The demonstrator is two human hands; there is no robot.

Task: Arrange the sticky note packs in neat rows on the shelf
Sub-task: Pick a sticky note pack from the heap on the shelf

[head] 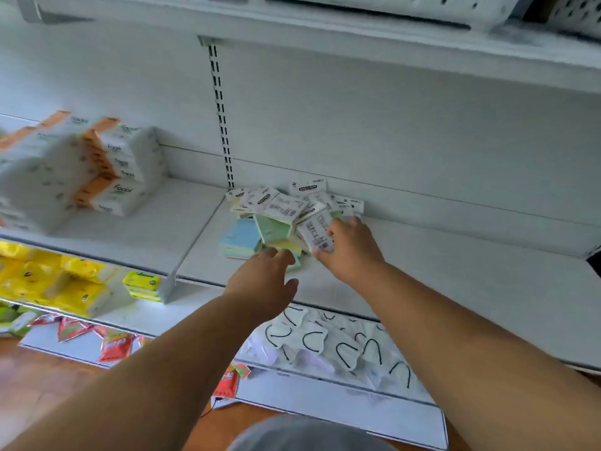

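- The sticky note packs are piled in a messy heap at the back of the shelf, near its left edge.
- One white pack is gripped by the right hand.
- The left hand is held open over the yellow pack.
- The heap could be knocked off the front edge by a quick pull.

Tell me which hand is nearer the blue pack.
Left. The left hand sits just right of and below the blue pack, nearly touching the pile. The right hand is farther right, holding a white-labelled pack.

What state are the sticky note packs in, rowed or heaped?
Heaped. The sticky note packs overlap at mixed angles against the shelf back; no rows yet.
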